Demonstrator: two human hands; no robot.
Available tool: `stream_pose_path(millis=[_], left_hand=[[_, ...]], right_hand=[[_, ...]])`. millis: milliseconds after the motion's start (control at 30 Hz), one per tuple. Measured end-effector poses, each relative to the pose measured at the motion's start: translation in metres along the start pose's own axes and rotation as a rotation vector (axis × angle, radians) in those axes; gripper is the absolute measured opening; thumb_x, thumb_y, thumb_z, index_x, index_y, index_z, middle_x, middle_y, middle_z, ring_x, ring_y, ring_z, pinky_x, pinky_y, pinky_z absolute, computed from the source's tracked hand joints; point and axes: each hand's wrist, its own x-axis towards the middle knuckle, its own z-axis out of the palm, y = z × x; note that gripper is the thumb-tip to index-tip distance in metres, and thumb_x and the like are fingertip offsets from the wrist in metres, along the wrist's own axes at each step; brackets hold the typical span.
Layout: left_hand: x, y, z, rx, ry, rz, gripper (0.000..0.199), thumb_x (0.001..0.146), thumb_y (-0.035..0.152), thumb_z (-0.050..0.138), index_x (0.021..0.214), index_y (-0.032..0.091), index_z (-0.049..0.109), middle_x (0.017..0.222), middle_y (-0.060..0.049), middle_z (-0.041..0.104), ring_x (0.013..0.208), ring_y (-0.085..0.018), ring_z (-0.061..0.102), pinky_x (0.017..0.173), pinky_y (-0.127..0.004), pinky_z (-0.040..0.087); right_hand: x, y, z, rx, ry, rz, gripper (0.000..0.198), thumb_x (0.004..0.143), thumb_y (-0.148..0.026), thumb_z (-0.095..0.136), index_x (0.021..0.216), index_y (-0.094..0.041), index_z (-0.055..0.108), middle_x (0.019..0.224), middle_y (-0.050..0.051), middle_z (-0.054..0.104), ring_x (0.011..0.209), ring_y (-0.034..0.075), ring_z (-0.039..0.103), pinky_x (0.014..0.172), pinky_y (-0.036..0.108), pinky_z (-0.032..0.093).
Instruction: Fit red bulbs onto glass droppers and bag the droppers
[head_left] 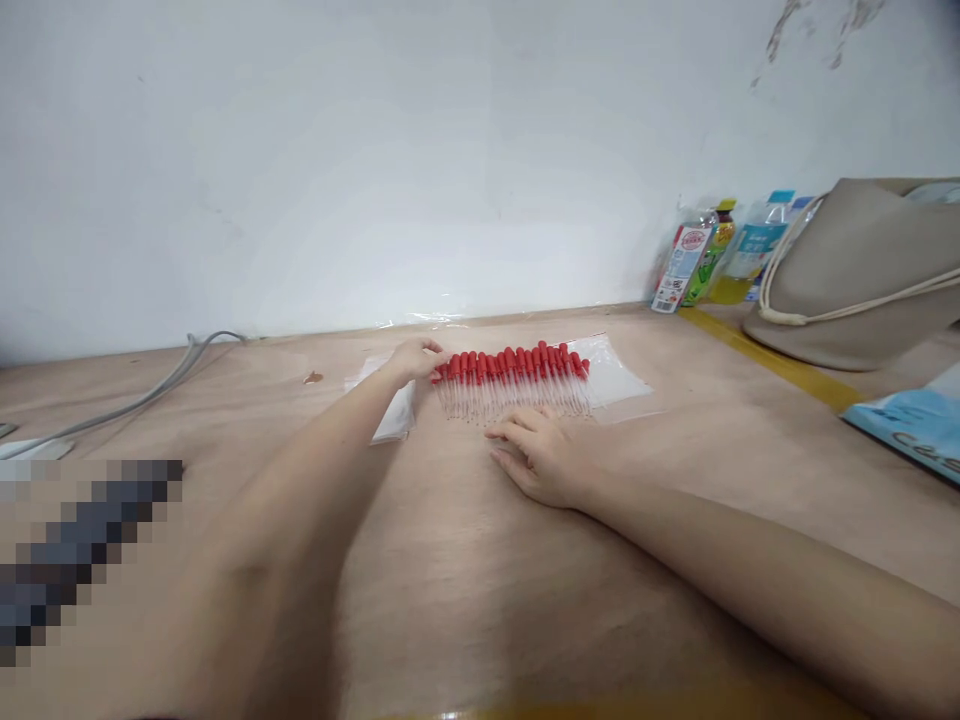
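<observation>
Several droppers (517, 375) with red bulbs and clear thin stems lie side by side in a row, bulbs toward the wall and tips toward me. My left hand (411, 362) is at the row's left end, its fingers apart and touching the end bulbs. Below the tips, my right hand (544, 455) rests on the table with loosely stretched fingers, nothing visible in them. Under the row's right end lies a clear plastic bag (619, 375). A white packet (394, 415) lies beneath my left wrist, partly hidden by the arm.
Grey cables (161, 385) run along the wooden table (435, 560) at left. At the back right stand a carton (681, 268), bottles (754, 250) and a beige drawstring bag (862, 280). A blue package (911, 425) lies at the right edge. A white wall closes off the back.
</observation>
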Motion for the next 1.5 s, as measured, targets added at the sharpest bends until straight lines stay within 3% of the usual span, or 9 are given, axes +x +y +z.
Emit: stream_pose_path(millis=[300,433,567,700,900,1100,1200,1300,1500], left_hand=[[-0.056,-0.038,-0.039,0.274,0.230,0.201,0.021,0.073,0.035,0.058,0.083,0.018,0.065,0.095,-0.006,0.064,0.097,-0.023,0.055,0.088,-0.032,0.039],[-0.090,-0.069,-0.046,0.533,0.178,0.376,0.045,0.081,0.047,0.045,0.109,0.016,0.059,0.120,-0.011,0.053,0.114,-0.026,0.046,0.098,-0.040,0.033],[-0.105,-0.087,-0.042,0.636,0.048,0.340,0.060,0.085,0.052,0.033,0.129,0.013,0.041,0.139,-0.014,0.034,0.130,-0.028,0.025,0.105,-0.043,0.022],[-0.106,-0.090,-0.038,0.657,-0.075,0.265,0.059,0.088,0.050,0.026,0.133,0.014,0.035,0.142,-0.012,0.029,0.133,-0.026,0.020,0.106,-0.046,0.017],[-0.101,-0.095,-0.037,0.556,-0.024,0.258,0.051,0.091,0.042,0.023,0.127,0.014,0.045,0.137,-0.010,0.038,0.130,-0.023,0.027,0.107,-0.043,0.020],[-0.114,-0.080,-0.048,0.374,0.209,0.590,0.045,0.093,0.038,0.024,0.127,0.017,0.046,0.130,-0.008,0.046,0.122,-0.020,0.038,0.105,-0.039,0.027],[-0.127,-0.057,-0.060,0.374,-0.103,0.815,0.038,0.092,0.032,0.031,0.123,0.023,0.050,0.131,-0.006,0.044,0.123,-0.020,0.037,0.103,-0.040,0.029],[-0.139,-0.039,-0.062,0.408,-0.424,0.890,0.034,0.085,0.034,0.047,0.118,0.028,0.054,0.131,-0.004,0.045,0.123,-0.024,0.036,0.102,-0.044,0.030],[-0.163,-0.031,-0.023,0.447,-0.333,0.697,0.044,0.089,0.039,0.040,0.130,0.025,0.041,0.140,-0.007,0.033,0.128,-0.023,0.031,0.105,-0.044,0.026]], right_hand=[[0.000,0.001,-0.001,0.001,0.018,-0.029,0.015,0.081,-0.020,0.048,0.089,-0.017,0.061,0.085,0.006,0.058,0.082,0.017,0.051,0.074,0.033,0.036],[0.000,0.003,0.001,0.022,0.011,-0.052,0.016,0.081,-0.019,0.049,0.089,-0.017,0.062,0.087,0.006,0.059,0.083,0.017,0.051,0.075,0.033,0.038],[-0.002,0.006,0.002,0.047,-0.021,-0.050,0.019,0.082,-0.019,0.048,0.093,-0.017,0.063,0.094,0.007,0.061,0.088,0.018,0.052,0.078,0.034,0.041],[-0.004,0.009,0.004,0.055,-0.042,-0.025,0.022,0.082,-0.022,0.047,0.097,-0.018,0.063,0.099,0.008,0.060,0.091,0.018,0.054,0.079,0.034,0.044],[-0.004,0.011,0.006,0.057,-0.035,-0.017,0.022,0.082,-0.023,0.048,0.095,-0.018,0.064,0.100,0.008,0.060,0.092,0.019,0.054,0.080,0.036,0.044],[-0.003,0.009,0.003,0.059,0.060,0.046,0.021,0.080,-0.024,0.050,0.096,-0.019,0.062,0.095,0.007,0.061,0.087,0.019,0.055,0.079,0.035,0.042],[-0.001,0.013,0.000,0.058,0.171,0.191,0.021,0.083,-0.028,0.047,0.095,-0.018,0.061,0.089,0.006,0.062,0.082,0.018,0.055,0.076,0.034,0.041],[-0.001,0.018,-0.004,0.088,0.210,0.306,0.023,0.086,-0.027,0.040,0.084,-0.018,0.061,0.078,0.005,0.062,0.075,0.017,0.055,0.070,0.031,0.041],[-0.003,0.021,-0.004,0.107,0.116,0.358,0.012,0.076,-0.025,0.052,0.078,-0.019,0.061,0.070,0.001,0.063,0.068,0.015,0.055,0.064,0.027,0.040]])
